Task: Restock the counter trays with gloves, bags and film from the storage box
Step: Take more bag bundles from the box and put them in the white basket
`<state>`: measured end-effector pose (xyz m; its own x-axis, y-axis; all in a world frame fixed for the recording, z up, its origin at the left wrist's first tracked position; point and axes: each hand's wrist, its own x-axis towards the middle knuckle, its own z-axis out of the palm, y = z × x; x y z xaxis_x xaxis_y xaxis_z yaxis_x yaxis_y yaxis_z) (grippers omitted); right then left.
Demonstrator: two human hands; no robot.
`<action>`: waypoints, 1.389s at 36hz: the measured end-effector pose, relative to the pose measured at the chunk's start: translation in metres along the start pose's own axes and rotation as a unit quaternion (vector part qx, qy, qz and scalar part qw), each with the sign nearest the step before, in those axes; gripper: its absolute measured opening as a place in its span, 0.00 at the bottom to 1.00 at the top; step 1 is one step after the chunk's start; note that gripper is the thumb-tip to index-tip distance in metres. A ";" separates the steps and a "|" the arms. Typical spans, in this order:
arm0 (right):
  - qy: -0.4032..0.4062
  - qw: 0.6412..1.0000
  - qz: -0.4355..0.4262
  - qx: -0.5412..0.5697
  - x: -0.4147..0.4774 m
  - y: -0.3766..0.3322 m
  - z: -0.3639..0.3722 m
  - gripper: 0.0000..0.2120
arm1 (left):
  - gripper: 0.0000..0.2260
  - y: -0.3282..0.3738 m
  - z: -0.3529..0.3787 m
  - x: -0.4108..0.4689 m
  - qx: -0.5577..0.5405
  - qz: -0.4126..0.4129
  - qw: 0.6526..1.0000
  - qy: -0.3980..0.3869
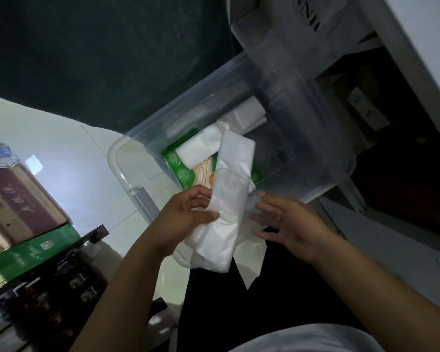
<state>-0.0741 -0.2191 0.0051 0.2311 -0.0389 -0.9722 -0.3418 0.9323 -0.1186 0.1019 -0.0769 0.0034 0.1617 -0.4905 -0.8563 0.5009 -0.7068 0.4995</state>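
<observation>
The left hand (186, 214) is gripping a folded bundle of white plastic bags (226, 209), its fingers (201, 196) curled around the bundle's left edge and the thumb pressing across the front. The bundle is standing nearly upright, its top end reaching over the near rim of the clear storage box (127, 158) and its lower end hanging below the hand. The right hand (290, 222) is hovering just beside the bundle's right edge with the palm turned toward it and the fingers spread wide, gripping nothing; whether the fingertips are touching the loose thin film (252, 255) trailing from the bundle cannot be told.

The storage box is sitting on the pale floor (61, 153), tilted in the view, with its far right corner tucked under a translucent lid or second bin (302, 102). Inside it, a green printed packet (186, 171) is lying flat against the bottom, a second folded white stack (201, 148) is resting on the packet, and more white rolls (247, 115) are lying toward the far side.

Along the floor's left edge, a maroon carton (23, 199) is sitting on top of a green carton (33, 252).
</observation>
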 end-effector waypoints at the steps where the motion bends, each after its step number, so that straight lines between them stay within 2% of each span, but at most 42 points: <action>1: -0.031 0.999 0.013 0.016 0.000 -0.001 0.003 0.22 | 0.13 0.002 0.001 -0.010 -0.017 0.012 1.000 -0.011; 4: -0.085 0.996 -0.002 0.030 0.001 -0.001 0.008 0.16 | 0.13 0.004 0.004 -0.031 -0.057 0.037 0.997 -0.044; 9: -0.090 0.995 -0.024 0.021 0.002 0.000 0.002 0.23 | 0.12 0.001 0.007 -0.038 -0.026 0.038 0.996 -0.070; 13: -0.088 0.995 -0.037 0.017 0.001 0.003 -0.003 0.23 | 0.13 0.001 0.005 -0.035 -0.013 0.028 0.995 -0.092; 16: -0.043 0.997 -0.060 0.038 0.000 0.005 -0.002 0.21 | 0.15 -0.002 0.003 -0.031 0.015 0.023 0.997 -0.079; 20: 0.058 0.989 -0.127 0.045 -0.002 0.003 -0.006 0.08 | 0.17 0.003 -0.007 -0.022 0.045 0.031 0.996 -0.068; 24: 0.141 0.971 -0.184 0.061 -0.004 0.000 -0.022 0.08 | 0.12 0.006 -0.015 0.025 0.099 0.078 0.989 0.076; 27: 0.182 0.957 -0.216 0.065 -0.004 0.004 -0.035 0.08 | 0.14 0.000 -0.006 0.087 0.219 0.095 0.958 0.159; 29: 0.202 0.952 -0.222 0.069 -0.002 0.009 -0.043 0.07 | 0.20 -0.003 0.001 0.132 0.342 0.090 0.921 0.164; 31: 0.217 0.948 -0.218 0.080 0.001 0.015 -0.050 0.07 | 0.27 -0.006 0.008 0.171 0.468 0.090 0.867 0.147; 34: 0.234 0.942 -0.223 0.091 0.003 0.021 -0.058 0.06 | 0.31 -0.009 0.016 0.215 0.631 0.090 0.758 0.140; 35: 0.235 0.941 -0.224 0.092 0.004 0.022 -0.059 0.07 | 0.33 -0.009 0.018 0.227 0.670 0.087 0.724 0.138; 37: 0.235 0.940 -0.225 0.102 0.006 0.023 -0.061 0.08 | 0.35 -0.008 0.021 0.247 0.714 0.076 0.682 0.138; 39: 0.238 0.939 -0.223 0.112 0.009 0.024 -0.064 0.06 | 0.35 -0.008 0.025 0.262 0.733 0.071 0.661 0.145; 44: 0.230 0.940 -0.218 0.125 0.014 0.024 -0.067 0.08 | 0.28 -0.018 0.032 0.280 0.738 0.094 0.639 0.198; 50: 0.217 0.942 -0.213 0.140 0.016 0.022 -0.070 0.09 | 0.25 -0.021 0.034 0.294 0.716 0.101 0.652 0.228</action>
<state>-0.1414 -0.2246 -0.0277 -0.1211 -0.5182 -0.8467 -0.0350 0.8546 -0.5181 0.1096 -0.2237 -0.2541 0.5009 -0.6756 -0.5410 -0.8243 -0.5630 -0.0601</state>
